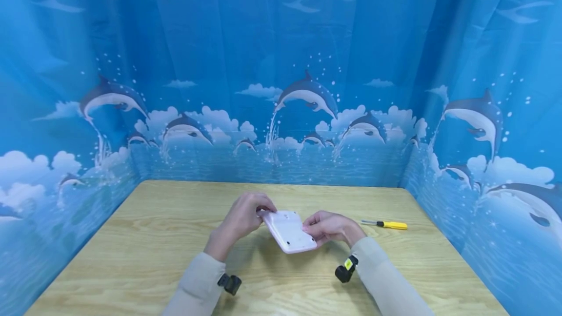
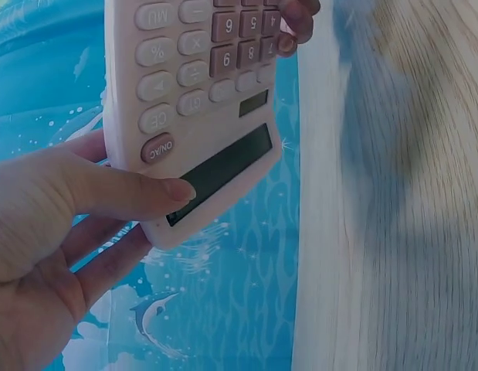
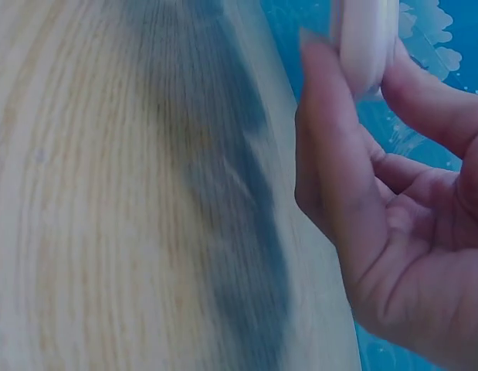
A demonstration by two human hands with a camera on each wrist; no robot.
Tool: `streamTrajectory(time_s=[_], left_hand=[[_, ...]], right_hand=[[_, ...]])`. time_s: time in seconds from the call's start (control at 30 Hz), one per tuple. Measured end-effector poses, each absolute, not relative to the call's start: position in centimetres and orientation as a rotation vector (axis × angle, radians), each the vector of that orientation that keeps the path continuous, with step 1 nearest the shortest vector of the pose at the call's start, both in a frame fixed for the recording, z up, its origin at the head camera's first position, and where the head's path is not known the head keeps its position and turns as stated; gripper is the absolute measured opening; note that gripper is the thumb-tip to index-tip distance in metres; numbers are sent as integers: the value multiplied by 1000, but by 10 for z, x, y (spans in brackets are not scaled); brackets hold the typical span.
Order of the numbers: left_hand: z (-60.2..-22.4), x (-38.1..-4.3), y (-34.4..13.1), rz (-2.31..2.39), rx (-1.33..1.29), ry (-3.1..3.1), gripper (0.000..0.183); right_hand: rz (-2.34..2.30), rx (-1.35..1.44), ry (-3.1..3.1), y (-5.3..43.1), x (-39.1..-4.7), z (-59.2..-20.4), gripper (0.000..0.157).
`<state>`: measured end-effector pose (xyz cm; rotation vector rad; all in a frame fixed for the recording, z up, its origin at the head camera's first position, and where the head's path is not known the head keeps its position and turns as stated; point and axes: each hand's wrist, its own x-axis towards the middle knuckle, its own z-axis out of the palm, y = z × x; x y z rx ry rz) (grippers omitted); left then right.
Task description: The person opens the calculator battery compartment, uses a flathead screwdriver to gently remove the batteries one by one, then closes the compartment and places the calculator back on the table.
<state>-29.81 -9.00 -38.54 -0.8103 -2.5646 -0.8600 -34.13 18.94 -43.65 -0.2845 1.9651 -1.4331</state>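
Note:
Both hands hold a pale pink calculator (image 1: pixel 290 232) tilted above the table, its back facing up in the head view. The left wrist view shows its key side, with rounded keys, an ON/AC key and a dark display. My left hand (image 1: pixel 243 218) grips the display end, the thumb lying over a corner of the display and fingers behind the case. At the opposite side my right hand (image 1: pixel 330 227) pinches the edge between thumb and fingers. The right wrist view catches only the calculator's narrow rounded edge (image 3: pixel 366 54) between them. Small dark spots mark the back's corners.
A screwdriver (image 1: pixel 388 225) with a yellow handle lies on the wooden table (image 1: pixel 175 238), just right of the right hand. Blue dolphin-print curtains (image 1: pixel 246 72) enclose the table at the back and both sides.

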Motion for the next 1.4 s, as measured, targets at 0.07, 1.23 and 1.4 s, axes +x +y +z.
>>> streamTrajectory(time_s=[0.07, 1.23, 1.4], left_hand=[[-386, -299, -91, -858, -808, -2563, 45], [-387, -302, -92, -1782, -121, -2740, 39], [-386, -300, -93, -1752, -124, -2759, 32]], right_hand=[[-1430, -292, 1957, 189, -341, -435, 15], [-1588, -321, 2002, 178, -337, -423, 11], [-1597, -319, 1996, 178, -337, -424, 7]])
